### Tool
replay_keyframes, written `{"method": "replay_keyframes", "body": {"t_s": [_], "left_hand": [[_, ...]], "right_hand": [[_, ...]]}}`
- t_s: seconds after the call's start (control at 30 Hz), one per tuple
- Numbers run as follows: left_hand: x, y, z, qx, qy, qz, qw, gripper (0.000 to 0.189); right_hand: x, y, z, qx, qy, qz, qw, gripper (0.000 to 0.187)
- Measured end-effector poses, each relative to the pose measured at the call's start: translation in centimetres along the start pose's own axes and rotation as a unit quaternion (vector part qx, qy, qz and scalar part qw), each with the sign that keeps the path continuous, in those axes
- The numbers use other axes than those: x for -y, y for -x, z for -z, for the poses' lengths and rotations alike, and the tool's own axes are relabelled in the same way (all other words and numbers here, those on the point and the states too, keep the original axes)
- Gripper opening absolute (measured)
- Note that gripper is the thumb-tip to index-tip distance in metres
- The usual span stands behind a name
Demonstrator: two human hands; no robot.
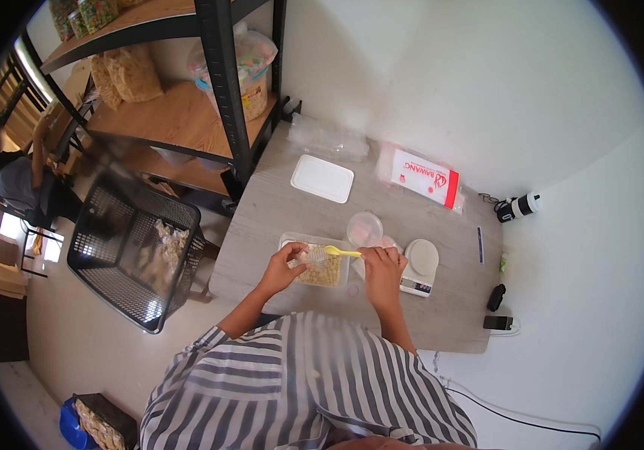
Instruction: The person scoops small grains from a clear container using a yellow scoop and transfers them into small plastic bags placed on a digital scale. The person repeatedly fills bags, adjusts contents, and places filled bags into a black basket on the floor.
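Observation:
Above a clear plastic tub (346,275) of small beige pieces (325,274), my left hand (284,271) pinches a small clear plastic pouch (316,257). What is inside the pouch is too blurred to tell. My right hand (381,273) grips the handle of a yellow plastic spoon (340,252), whose bowl points left, beside the pouch. A white digital kitchen scale (422,264) stands just right of my right hand. Beyond the hands is a round translucent container (365,228) with something pink in it.
On the grey wood-look table (265,208) lie a white lid (322,178), clear plastic bags (327,138) and a red-and-white printed packet (424,177). A black-and-white bottle (518,207) stands at right. Left are a black perforated crate (130,253), metal-framed shelves (220,84) and a seated person (21,174).

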State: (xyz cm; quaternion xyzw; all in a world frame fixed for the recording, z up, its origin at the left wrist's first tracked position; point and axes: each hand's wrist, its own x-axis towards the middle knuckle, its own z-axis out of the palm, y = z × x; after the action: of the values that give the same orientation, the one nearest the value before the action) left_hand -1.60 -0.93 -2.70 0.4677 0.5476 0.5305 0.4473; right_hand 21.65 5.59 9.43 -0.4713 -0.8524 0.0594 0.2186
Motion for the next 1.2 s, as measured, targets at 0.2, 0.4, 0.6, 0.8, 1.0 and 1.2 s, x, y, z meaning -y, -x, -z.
{"method": "replay_keyframes", "body": {"t_s": [0.2,0.4,0.6,0.8,1.0,1.2], "left_hand": [[0.4,0.2,0.2,0.010,-0.016,0.004,1.000,0.040],[0.1,0.6,0.2,0.013,-0.018,0.012,1.000,0.038],[0.0,0.5,0.3,0.016,0.005,0.009,1.000,0.037],[-0.9,0.0,1.7,-0.043,0.078,-0.012,0.996,0.039],[-1.4,-0.2,3.0,-0.060,0.050,0.008,0.997,0.040],[-0.6,0.2,2.6,-0.054,0.055,0.022,0.997,0.042]], "right_hand": [[-2.6,0.9,-4.1,0.009,0.045,0.081,0.996,0.024],[-3.3,2.0,-4.8,0.085,0.034,0.026,0.995,0.023],[-2.2,3.6,-7.9,0.125,-0.080,-0.010,0.989,0.017],[-2.2,3.1,-9.2,0.045,-0.131,-0.039,0.990,0.021],[-2.5,2.7,-10.7,0.018,-0.128,0.003,0.992,0.027],[-1.3,3.7,-10.9,0.092,-0.087,0.029,0.991,0.028]]}}
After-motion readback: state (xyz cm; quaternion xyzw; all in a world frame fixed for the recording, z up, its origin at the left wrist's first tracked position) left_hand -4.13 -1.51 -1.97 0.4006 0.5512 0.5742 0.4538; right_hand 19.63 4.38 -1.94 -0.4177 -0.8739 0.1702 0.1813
